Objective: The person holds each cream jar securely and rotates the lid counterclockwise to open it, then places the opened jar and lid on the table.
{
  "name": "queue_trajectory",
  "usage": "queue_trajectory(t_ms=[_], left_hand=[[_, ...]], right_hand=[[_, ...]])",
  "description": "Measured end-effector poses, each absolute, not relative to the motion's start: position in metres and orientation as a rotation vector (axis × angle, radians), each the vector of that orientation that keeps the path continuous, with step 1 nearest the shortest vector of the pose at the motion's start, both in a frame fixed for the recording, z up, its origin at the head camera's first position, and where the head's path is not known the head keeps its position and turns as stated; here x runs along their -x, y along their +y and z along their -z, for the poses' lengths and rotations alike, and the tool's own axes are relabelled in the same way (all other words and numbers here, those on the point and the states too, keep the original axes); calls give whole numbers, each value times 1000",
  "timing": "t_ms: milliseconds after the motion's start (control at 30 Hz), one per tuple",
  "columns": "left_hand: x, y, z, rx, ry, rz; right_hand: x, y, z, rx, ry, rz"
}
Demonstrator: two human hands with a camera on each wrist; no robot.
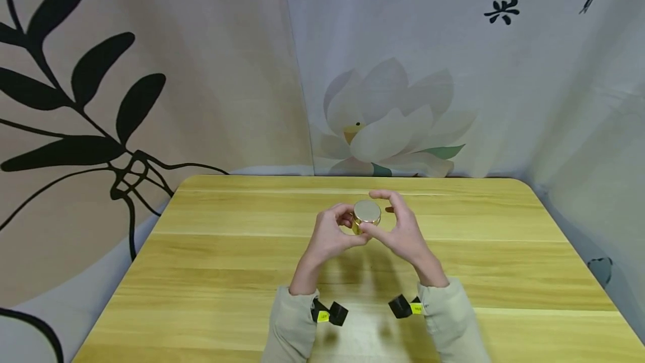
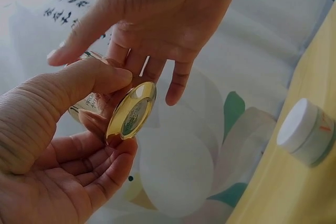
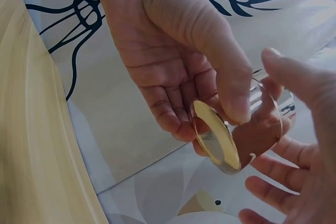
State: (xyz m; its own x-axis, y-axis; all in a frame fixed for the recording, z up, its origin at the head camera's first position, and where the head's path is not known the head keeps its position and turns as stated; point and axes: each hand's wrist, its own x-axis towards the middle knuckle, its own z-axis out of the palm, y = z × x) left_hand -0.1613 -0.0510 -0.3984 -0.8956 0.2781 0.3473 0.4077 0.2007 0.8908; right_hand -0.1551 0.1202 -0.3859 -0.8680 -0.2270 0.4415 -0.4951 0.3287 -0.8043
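Note:
A small round cosmetic jar [image 1: 367, 213] with shiny, mirror-like gold sides and a pale silvery flat top is held up above the table. My left hand [image 1: 333, 232] grips it from the left, thumb on one side and fingers curled on the other. In the left wrist view the jar [image 2: 139, 111] is tilted, its gold-rimmed underside showing a small label. My right hand [image 1: 400, 235] curves about the jar's other side, thumb near its front and fingers spread loosely apart. From the right wrist, the jar's side [image 3: 257, 135] mirrors nearby fingers.
A white jar [image 2: 307, 132] with a white lid stands on the table at the right of the left wrist view. The wooden table [image 1: 201, 273] has rounded far corners. Behind it hangs a printed cloth [image 1: 227, 71] with leaves and a lotus. Black wrist cameras [image 1: 337, 313] sit by the sleeves.

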Motion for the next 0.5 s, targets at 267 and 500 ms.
queue_trajectory(t_ms=[267, 500], left_hand=[[160, -52, 396, 664, -2357, 1785], [160, -52, 398, 635, -2394, 1770]], right_hand=[[156, 121, 388, -655, -2341, -1522], [157, 121, 392, -755, -2320, -1525]])
